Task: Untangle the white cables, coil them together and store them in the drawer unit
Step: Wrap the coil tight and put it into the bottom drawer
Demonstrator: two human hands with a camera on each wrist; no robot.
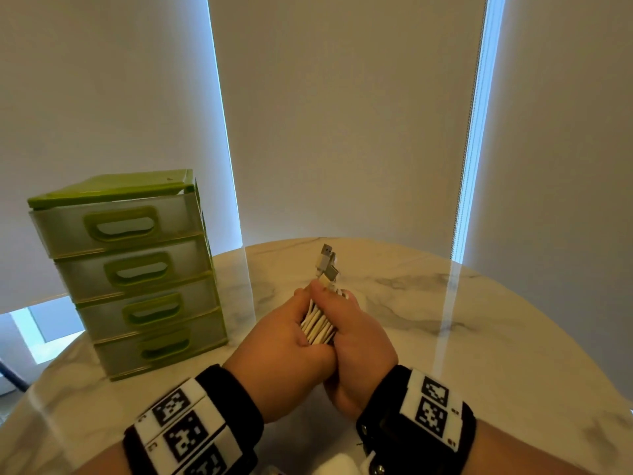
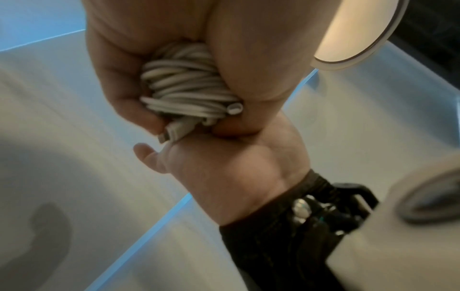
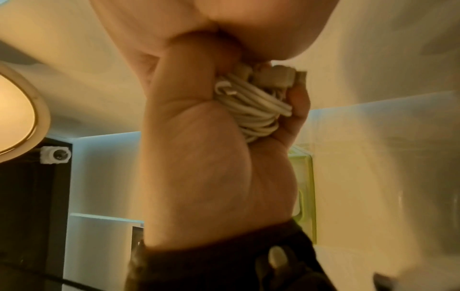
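Observation:
Several white cables (image 1: 318,326) are folded into one tight bundle above the marble table (image 1: 462,337). My left hand (image 1: 291,341) and right hand (image 1: 359,341) both grip it, pressed together with fingers curled round the strands. Two USB plugs (image 1: 327,265) stick up out of the top of the bundle. In the left wrist view the cable loops (image 2: 184,88) show between the curled fingers, with a small plug (image 2: 171,133) poking out below. The right wrist view shows the bundle (image 3: 251,106) and its plugs (image 3: 278,75). The green drawer unit (image 1: 137,275) stands to the left with all its drawers closed.
The round table's far edge (image 1: 342,240) lies just beyond the hands, with pale roller blinds (image 1: 342,114) behind it. The drawer unit also appears behind my left wrist in the right wrist view (image 3: 305,196). A small white object (image 1: 337,464) lies at the near edge between my wrists.

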